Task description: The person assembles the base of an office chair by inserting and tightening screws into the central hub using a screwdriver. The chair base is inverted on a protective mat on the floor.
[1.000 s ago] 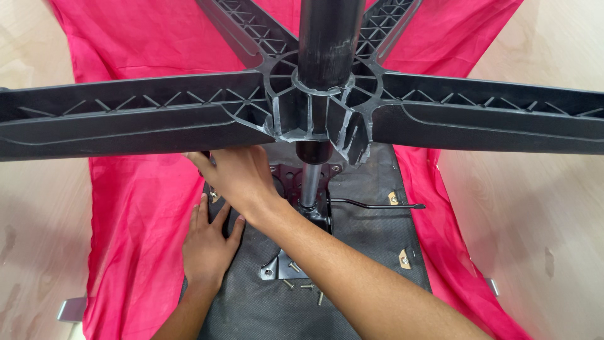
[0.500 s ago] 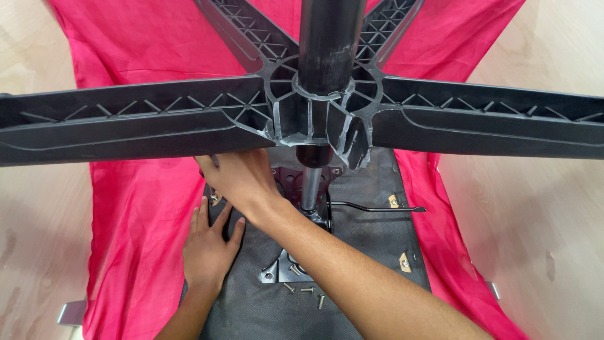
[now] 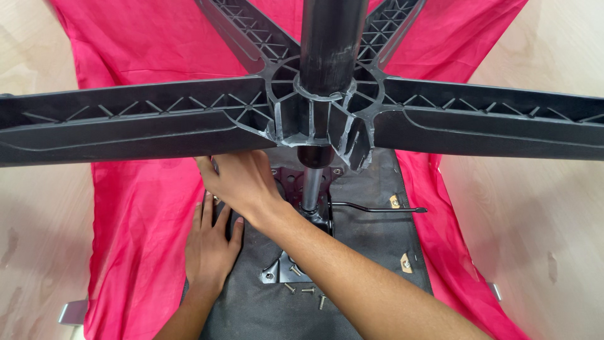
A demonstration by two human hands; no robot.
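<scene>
Two Hands at the Seat Plate Beneath the Star Base

Two hands worked under the black star base [image 3: 189, 126], whose spokes spread across the whole view around the central column [image 3: 332, 44]. The left hand [image 3: 211, 249] lay flat and released, palm down, on the dark seat underside [image 3: 365, 252]. The right hand [image 3: 242, 186] reached across it to the metal mounting plate [image 3: 283, 271], fingers curled downward just beside the thin piston rod [image 3: 311, 186]; whether it gripped anything could not be told, since the fingertips were hidden. The seat underside rested on a red cloth [image 3: 138, 220] spread over the pale floor [image 3: 38, 208].

Hazards, as judged:
- The base stood high on a narrow rod. A sideways push from either forearm could tip it onto the hands.
- Several loose screws [image 3: 305, 291] lay on the seat underside near the plate. A sweep of the wrist could scatter them into the cloth folds.
- The thin lever [image 3: 377, 209] projected to the right and could catch a sleeve or wrist.

Clearance: the left spoke hung directly above the right hand, leaving little room upward. Open room lay toward the person and out to the left over the cloth. The cloth edges ended near the floor on both sides.
</scene>
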